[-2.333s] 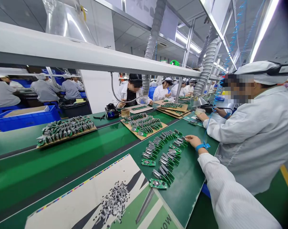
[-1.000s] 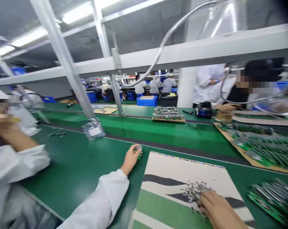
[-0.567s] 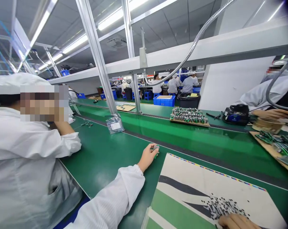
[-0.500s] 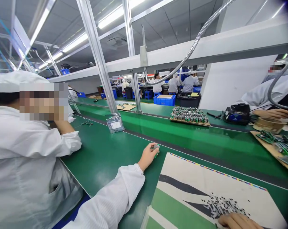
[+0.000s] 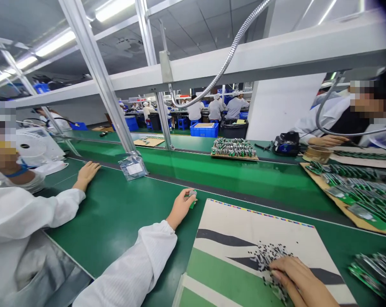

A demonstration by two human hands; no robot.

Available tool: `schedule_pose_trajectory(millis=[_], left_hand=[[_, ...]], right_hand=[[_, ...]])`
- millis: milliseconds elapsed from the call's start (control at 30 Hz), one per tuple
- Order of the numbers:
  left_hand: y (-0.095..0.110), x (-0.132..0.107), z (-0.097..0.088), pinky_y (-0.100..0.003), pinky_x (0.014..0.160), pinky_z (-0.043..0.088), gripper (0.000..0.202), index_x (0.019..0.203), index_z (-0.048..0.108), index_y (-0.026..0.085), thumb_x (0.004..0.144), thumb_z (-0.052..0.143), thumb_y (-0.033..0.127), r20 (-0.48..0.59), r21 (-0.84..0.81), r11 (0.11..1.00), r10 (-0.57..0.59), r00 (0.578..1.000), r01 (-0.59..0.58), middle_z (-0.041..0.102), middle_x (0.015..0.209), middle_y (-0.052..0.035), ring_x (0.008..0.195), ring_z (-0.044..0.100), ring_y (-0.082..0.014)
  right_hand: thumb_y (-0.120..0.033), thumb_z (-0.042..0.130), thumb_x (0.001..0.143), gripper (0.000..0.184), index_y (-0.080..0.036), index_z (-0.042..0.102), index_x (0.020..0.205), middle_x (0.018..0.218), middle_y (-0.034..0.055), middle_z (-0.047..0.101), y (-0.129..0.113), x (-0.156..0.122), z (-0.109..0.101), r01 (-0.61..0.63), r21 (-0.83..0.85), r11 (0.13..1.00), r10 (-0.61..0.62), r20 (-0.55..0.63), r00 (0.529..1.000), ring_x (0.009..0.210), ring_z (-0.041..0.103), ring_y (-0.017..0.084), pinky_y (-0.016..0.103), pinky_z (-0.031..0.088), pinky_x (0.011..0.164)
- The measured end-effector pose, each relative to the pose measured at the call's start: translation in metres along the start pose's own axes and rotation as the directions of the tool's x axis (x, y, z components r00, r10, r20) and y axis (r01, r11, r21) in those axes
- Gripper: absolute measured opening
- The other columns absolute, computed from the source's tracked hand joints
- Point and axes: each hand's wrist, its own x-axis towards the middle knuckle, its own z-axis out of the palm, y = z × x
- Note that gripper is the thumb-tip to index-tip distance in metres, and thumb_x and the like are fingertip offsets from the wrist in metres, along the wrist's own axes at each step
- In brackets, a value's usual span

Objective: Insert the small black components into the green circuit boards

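Observation:
My left hand (image 5: 181,207) rests on the green bench, fingers curled round a small green circuit board (image 5: 192,197) at the far left corner of a printed card sheet (image 5: 244,230). My right hand (image 5: 297,282) lies at the lower right on that sheet. Its fingertips are pressed into a pile of small dark metal parts (image 5: 266,257), and whether they pinch one is hidden.
A co-worker in white sits at the left, one hand (image 5: 86,173) flat on the bench. A clear bag (image 5: 133,166) leans on an aluminium post. Trays of green boards lie on the conveyor (image 5: 234,148) and at the right (image 5: 355,187). A person works opposite at the right.
The view swung from right to left and partly back. My left hand now holds a board by the card sheet, my right has gone to the parts pile. The co-worker's hand came down flat.

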Motion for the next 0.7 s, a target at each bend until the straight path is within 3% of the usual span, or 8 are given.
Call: schedule_pose_trajectory(millis=[133,300,367,500,600,700], left_hand=[[0.013,-0.014,0.015,-0.031,0.074,0.051,0.031,0.105,0.056,0.015,0.08,0.067,0.032,0.025,-0.137,0.988,-0.062,0.998,0.065,0.064,0.097,-0.0058,0.08,0.064,-0.0166],[0.026,-0.069,0.055,-0.026,0.073,0.048,0.038,0.109,0.055,0.018,0.077,0.07,0.033,0.23,-0.247,0.941,-0.176,0.957,0.233,0.067,0.093,-0.0052,0.084,0.063,-0.0157],[0.028,-0.094,0.07,-0.027,0.072,0.049,0.041,0.108,0.057,0.017,0.074,0.074,0.032,0.344,-0.242,0.914,-0.234,0.909,0.327,0.068,0.091,-0.0059,0.082,0.064,-0.017],[0.026,-0.131,0.087,-0.029,0.074,0.049,0.046,0.108,0.059,0.018,0.07,0.079,0.033,0.571,-0.191,0.838,-0.329,0.753,0.511,0.069,0.093,-0.0053,0.081,0.066,-0.0174],[0.021,-0.145,0.092,-0.027,0.077,0.047,0.041,0.104,0.063,0.017,0.071,0.079,0.034,0.654,-0.151,0.823,-0.332,0.68,0.548,0.069,0.091,-0.0046,0.082,0.065,-0.0149],[0.016,-0.154,0.093,-0.025,0.076,0.045,0.037,0.095,0.063,0.015,0.07,0.079,0.037,0.706,-0.1,0.835,-0.324,0.63,0.541,0.068,0.085,-0.0036,0.08,0.062,-0.0126]], right_hand=[[-0.038,0.052,0.092,0.019,-0.027,0.067,0.094,0.092,0.0034,0.072,-0.027,0.007,-0.012,-0.229,0.139,0.964,0.233,-0.015,0.972,0.084,0.069,0.02,0.026,0.058,0.069],[-0.04,0.055,0.089,0.022,-0.025,0.064,0.103,0.088,0.0042,0.069,-0.047,0.009,-0.016,-0.416,0.382,0.825,0.436,0.037,0.899,0.084,0.067,0.02,0.028,0.057,0.071],[-0.037,0.056,0.089,0.021,-0.026,0.062,0.106,0.085,0.0031,0.068,-0.05,0.008,-0.016,-0.442,0.427,0.789,0.464,0.057,0.884,0.082,0.066,0.02,0.029,0.056,0.07],[-0.027,0.059,0.087,0.012,-0.025,0.064,0.098,0.087,0.0023,0.068,-0.053,0.009,-0.018,-0.411,0.466,0.784,0.423,0.084,0.902,0.083,0.064,0.019,0.029,0.052,0.073],[-0.022,0.058,0.088,0.007,-0.024,0.064,0.086,0.083,0.0012,0.066,-0.056,0.012,-0.022,-0.353,0.497,0.793,0.346,0.111,0.932,0.079,0.061,0.017,0.029,0.049,0.07],[-0.022,0.057,0.09,0.009,-0.025,0.064,0.085,0.082,0.001,0.066,-0.059,0.014,-0.027,-0.367,0.527,0.767,0.351,0.136,0.927,0.078,0.06,0.016,0.028,0.048,0.068]])
